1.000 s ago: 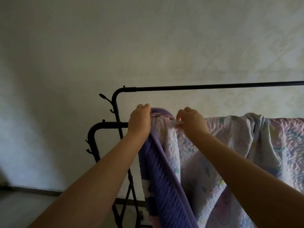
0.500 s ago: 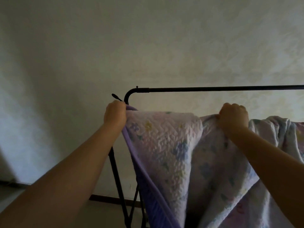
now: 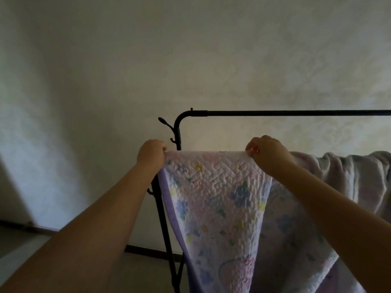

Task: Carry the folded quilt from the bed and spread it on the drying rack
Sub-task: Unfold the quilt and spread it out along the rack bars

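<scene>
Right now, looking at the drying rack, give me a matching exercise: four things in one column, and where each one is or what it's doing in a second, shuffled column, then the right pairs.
Column one:
1. left hand
2. right hand
3. upper black bar
4. bunched part of the quilt

Column two:
A. bare, nothing hanging on it
B. heaped over the lower rail at the far right
C. grip on the quilt's top edge beside the rack's upright post
D. grip on the top edge further along, toward the middle of the rail

Pairs: 1-C, 2-D, 3-A, 4-B
</scene>
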The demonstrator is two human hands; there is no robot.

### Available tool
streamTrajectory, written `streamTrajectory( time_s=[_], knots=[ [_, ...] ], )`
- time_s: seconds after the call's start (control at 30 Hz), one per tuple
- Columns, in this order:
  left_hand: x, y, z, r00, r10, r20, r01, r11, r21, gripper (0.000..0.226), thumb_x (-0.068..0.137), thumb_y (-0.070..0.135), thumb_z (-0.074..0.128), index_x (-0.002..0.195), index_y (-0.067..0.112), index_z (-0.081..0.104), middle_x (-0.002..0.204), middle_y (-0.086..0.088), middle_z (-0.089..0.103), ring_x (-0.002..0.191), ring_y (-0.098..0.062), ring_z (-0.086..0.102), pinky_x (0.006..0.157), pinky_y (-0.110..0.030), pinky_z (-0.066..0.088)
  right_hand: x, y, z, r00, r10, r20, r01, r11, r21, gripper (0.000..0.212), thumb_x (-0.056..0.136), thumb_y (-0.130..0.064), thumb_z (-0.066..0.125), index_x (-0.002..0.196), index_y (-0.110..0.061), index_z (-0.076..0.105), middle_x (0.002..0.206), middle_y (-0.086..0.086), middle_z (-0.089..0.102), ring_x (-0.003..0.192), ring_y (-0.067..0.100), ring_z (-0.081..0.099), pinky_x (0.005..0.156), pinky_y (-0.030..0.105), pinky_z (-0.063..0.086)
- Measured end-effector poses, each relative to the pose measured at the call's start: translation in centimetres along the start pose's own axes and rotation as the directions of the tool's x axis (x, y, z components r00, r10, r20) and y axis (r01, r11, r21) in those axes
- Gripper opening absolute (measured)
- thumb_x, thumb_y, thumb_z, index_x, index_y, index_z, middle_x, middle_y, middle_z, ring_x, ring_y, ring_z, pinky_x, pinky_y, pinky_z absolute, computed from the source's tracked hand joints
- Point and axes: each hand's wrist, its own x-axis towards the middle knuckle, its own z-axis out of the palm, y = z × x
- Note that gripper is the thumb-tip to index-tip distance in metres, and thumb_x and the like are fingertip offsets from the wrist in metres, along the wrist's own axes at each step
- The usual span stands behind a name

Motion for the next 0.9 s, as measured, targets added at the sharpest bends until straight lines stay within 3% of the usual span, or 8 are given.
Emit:
streamTrajectory(
  time_s=[0.07,0.2,0.3,0.37,0.47,0.6,0.73,0.9],
  knots=[
    [-0.3,-0.5,0.3,0.998,0.04,-0.057,-0.037,0.998,0.048,0.034,0.092,-0.001,0.045,0.119,0.006,0.066,0.123,-0.02,0.058,0.105,-0.036,0.06,0.09,-0.036,0.046,0.0,-0.6,0.3,1.0,-0.008,-0.003,0.008,1.0,-0.023,0.018,0.094,-0.026,0.054,0.106,-0.024,0.067,0.108,0.003,0.059,0.1,0.022,0.056,0.088,0.035,0.049],
    [-2.3,-0.8,1.5,0.978,0.026,-0.207,-0.019,0.999,0.037,0.024,0.098,0.012,0.044,0.102,0.005,0.066,0.107,-0.019,0.053,0.083,-0.034,0.056,0.074,-0.039,0.046,-0.2,-2.3,1.4,0.996,-0.079,0.032,0.081,0.994,-0.07,0.021,0.091,-0.039,0.06,0.109,-0.029,0.066,0.109,-0.001,0.059,0.102,0.019,0.054,0.091,0.034,0.046],
    [-4.8,-0.7,2.7,0.968,0.008,-0.25,-0.007,1.0,0.003,0.025,0.101,0.021,0.041,0.106,0.006,0.06,0.104,-0.017,0.048,0.076,-0.031,0.052,0.069,-0.037,0.043,-0.1,-3.6,2.3,0.991,-0.131,0.029,0.133,0.99,-0.054,0.02,0.089,-0.039,0.063,0.104,-0.027,0.067,0.103,-0.003,0.058,0.094,0.015,0.055,0.088,0.032,0.049],
    [-6.3,-0.6,3.4,0.976,-0.027,-0.215,0.022,0.999,-0.023,0.025,0.099,0.016,0.045,0.123,0.011,0.053,0.112,-0.019,0.047,0.085,-0.035,0.057,0.074,-0.039,0.046,0.2,-4.3,2.6,0.992,-0.122,0.026,0.123,0.992,-0.017,0.015,0.09,-0.036,0.062,0.1,-0.026,0.067,0.096,-0.006,0.053,0.09,0.013,0.053,0.083,0.029,0.049],
    [-7.5,-0.6,4.4,0.99,-0.062,-0.128,0.062,0.998,-0.007,0.059,0.094,0.007,0.049,0.147,0.021,0.026,0.123,-0.02,0.05,0.103,-0.037,0.059,0.083,-0.041,0.048,0.5,-4.6,2.8,0.997,-0.074,0.024,0.074,0.997,0.014,0.01,0.091,-0.03,0.06,0.097,-0.026,0.067,0.093,-0.006,0.052,0.088,0.013,0.053,0.076,0.027,0.048],
    [-8.6,-0.4,4.9,0.992,-0.084,-0.099,0.084,0.996,-0.006,0.074,0.094,0.006,0.05,0.152,0.03,0.012,0.129,-0.018,0.051,0.108,-0.034,0.059,0.085,-0.041,0.048,0.6,-4.1,3.0,0.997,-0.081,0.013,0.08,0.996,0.026,0.009,0.09,-0.03,0.061,0.096,-0.025,0.066,0.089,-0.006,0.053,0.08,0.013,0.053,0.07,0.025,0.042],
    [-8.5,-0.4,4.7,0.993,-0.065,-0.102,0.06,0.997,-0.05,0.068,0.096,0.004,0.044,0.152,0.03,0.016,0.13,-0.018,0.054,0.112,-0.034,0.058,0.091,-0.039,0.047,0.7,-2.8,2.7,0.99,-0.13,0.054,0.128,0.991,0.044,0.012,0.091,-0.021,0.057,0.098,-0.022,0.067,0.096,-0.002,0.06,0.082,0.013,0.053,0.072,0.024,0.041],
    [-7.6,-1.2,2.8,0.979,-0.031,-0.203,0.049,0.995,0.082,0.056,0.094,0.0,0.042,0.144,0.025,0.041,0.113,-0.02,0.055,0.097,-0.037,0.06,0.083,-0.038,0.048,0.2,-1.4,1.9,0.979,-0.168,-0.115,0.153,0.98,-0.129,0.013,0.09,-0.034,0.06,0.095,-0.027,0.07,0.098,-0.003,0.065,0.099,0.021,0.052,0.082,0.033,0.037]
  ],
)
